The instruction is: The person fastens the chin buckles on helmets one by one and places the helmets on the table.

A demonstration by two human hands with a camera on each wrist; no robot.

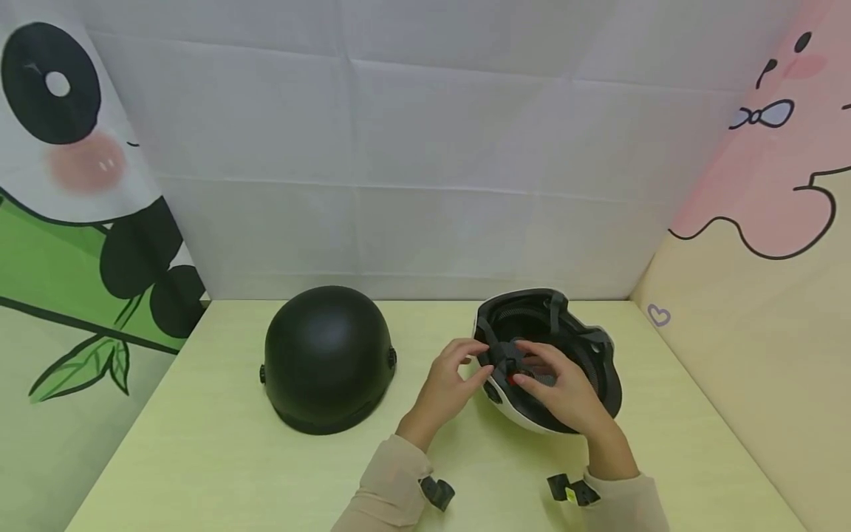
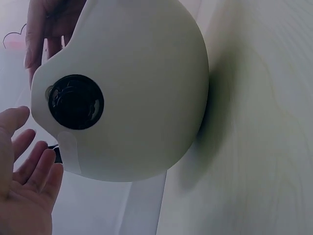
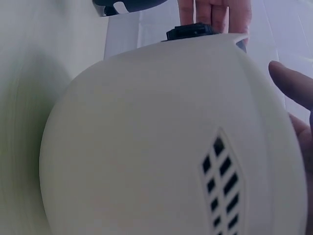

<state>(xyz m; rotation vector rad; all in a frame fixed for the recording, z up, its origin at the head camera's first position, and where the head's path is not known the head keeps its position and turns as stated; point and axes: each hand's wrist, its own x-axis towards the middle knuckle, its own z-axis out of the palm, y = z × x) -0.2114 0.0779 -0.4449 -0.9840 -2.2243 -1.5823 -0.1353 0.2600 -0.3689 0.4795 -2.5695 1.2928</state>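
Observation:
A white helmet (image 1: pixel 525 417) lies upside down on the table, its black padded inside facing up. Dark chin straps with a buckle (image 1: pixel 507 358) and a small red part bunch over its left side. My left hand (image 1: pixel 447 380) holds the strap from the left, thumb and fingers bent around it. From the right, my right hand (image 1: pixel 564 384) grips the same strap part, index finger and thumb at the buckle. In the left wrist view, the helmet's white shell (image 2: pixel 146 93) with a round black knob (image 2: pixel 76 102) hides the held strap. Slotted vents (image 3: pixel 222 183) show in the right wrist view.
A black helmet (image 1: pixel 329 355) stands dome up on the pale yellow table (image 1: pixel 219 458), left of the hands. A white cloth wall (image 1: pixel 425 148) closes the back. Cartoon-printed panels flank both sides.

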